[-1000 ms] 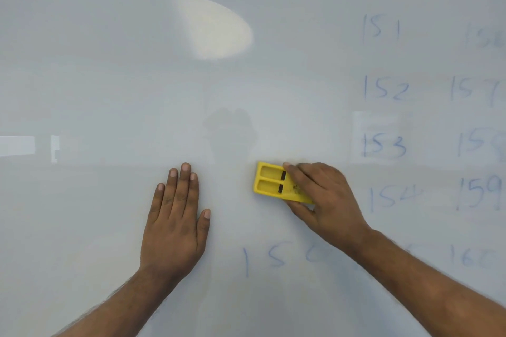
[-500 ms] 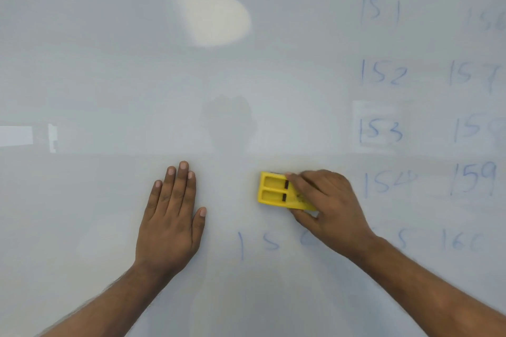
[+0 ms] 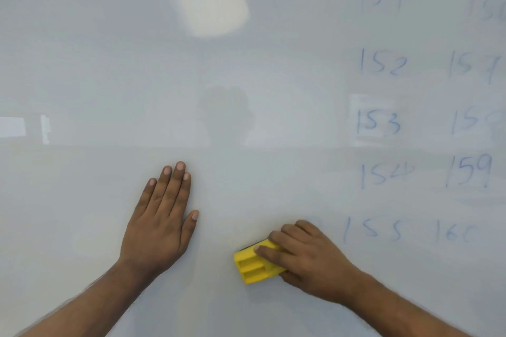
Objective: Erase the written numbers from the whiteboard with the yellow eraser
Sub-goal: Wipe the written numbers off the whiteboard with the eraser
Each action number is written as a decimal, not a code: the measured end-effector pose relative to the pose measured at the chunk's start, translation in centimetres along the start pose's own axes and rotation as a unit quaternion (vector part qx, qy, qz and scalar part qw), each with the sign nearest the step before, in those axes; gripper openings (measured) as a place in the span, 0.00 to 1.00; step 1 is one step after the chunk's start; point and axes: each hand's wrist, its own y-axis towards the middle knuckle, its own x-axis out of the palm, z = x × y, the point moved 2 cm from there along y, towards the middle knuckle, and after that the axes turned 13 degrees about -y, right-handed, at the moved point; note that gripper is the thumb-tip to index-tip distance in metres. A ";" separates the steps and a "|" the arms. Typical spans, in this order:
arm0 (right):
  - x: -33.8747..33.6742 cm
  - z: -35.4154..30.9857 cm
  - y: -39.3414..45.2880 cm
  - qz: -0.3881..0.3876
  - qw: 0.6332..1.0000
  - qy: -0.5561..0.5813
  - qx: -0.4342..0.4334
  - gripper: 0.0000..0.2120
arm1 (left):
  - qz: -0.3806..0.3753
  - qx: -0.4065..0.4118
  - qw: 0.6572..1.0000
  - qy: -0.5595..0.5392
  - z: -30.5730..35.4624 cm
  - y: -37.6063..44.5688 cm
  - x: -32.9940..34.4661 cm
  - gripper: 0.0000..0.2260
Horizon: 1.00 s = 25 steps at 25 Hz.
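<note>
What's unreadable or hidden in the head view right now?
- Top-right number: faint and cut by the right edge.
- Third number in the right column: last digit smeared away.
- Bottom-right number: last digit smudged.
- Board under the eraser and right hand: covered, so leftover ink there is unknown.
- Eraser's wiping face: pressed to the whiteboard.

Glossy whiteboard (image 3: 109,63), yellow plastic eraser (image 3: 252,268)

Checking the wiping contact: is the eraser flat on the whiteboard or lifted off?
Cannot tell for sure. The yellow eraser appears to lie against the whiteboard under the right hand, ribbed back facing out; the contact face is hidden.
</note>
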 end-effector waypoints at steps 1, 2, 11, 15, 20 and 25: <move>-0.4 1.3 0.1 0.006 1.000 -0.006 0.023 0.25 | 0.002 -0.002 1.000 -0.003 0.1 -0.1 0.1 0.30; -0.9 2.5 0.6 0.017 0.998 -0.004 0.063 0.25 | 0.004 -0.006 1.000 -0.005 0.1 -0.1 0.1 0.30; 0.4 -1.2 3.1 0.045 0.991 0.035 0.124 0.25 | 0.024 -0.044 0.998 -0.022 0.8 -0.8 0.4 0.29; 0.5 -1.4 -1.4 -0.004 1.000 -0.005 0.008 0.23 | 0.019 -0.052 0.998 -0.028 0.8 -1.4 0.5 0.29; -1.8 5.8 -1.7 0.020 0.993 -0.052 0.107 0.23 | 0.020 -0.056 0.998 -0.029 1.0 -1.7 0.7 0.29; -1.5 5.7 -0.6 0.068 0.974 0.002 0.215 0.23 | 0.016 -0.057 0.998 -0.035 0.9 -1.9 0.7 0.29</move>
